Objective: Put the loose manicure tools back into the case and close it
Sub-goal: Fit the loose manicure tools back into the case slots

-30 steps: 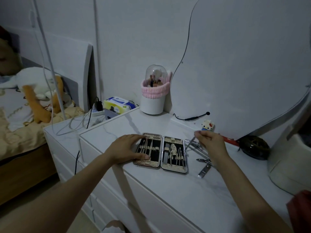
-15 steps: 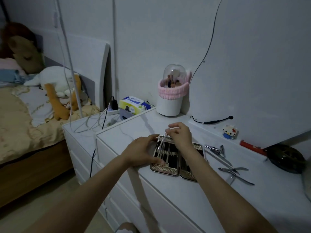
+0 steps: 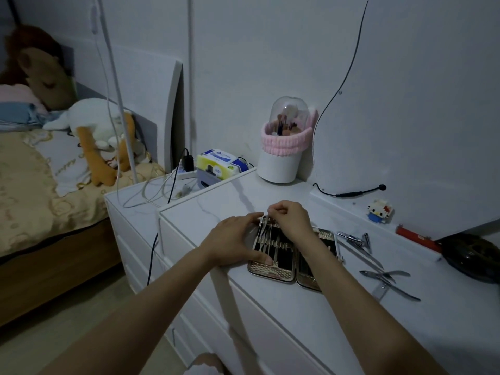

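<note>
Hands over the open manicure case

Plainly, much of the case (image 3: 273, 274) is covered: the right forearm crosses its right half, hiding most of the tools there, and the right hand (image 3: 290, 219) sits over the far edge of the left half. That hand's fingers are curled and pinch a thin metal tool (image 3: 264, 226) at its top end, but how the tool sits in the case is too small and dim to make out. The left hand (image 3: 232, 240) lies at 9 o'clock of the case, fingers fairly straight, its thumb pressing the near left corner.

The case lies open and flat near the front edge of the white dresser (image 3: 297, 315), two gold-toned textured halves with black lining, slim silver tools in a row in the left half.

At 3 o'clock of the case loose tools rest on the dresser top: nail clippers (image 3: 351, 238), a long file (image 3: 362, 254) and nippers (image 3: 387, 277). Their finer shapes are hard to read in the low light
</note>
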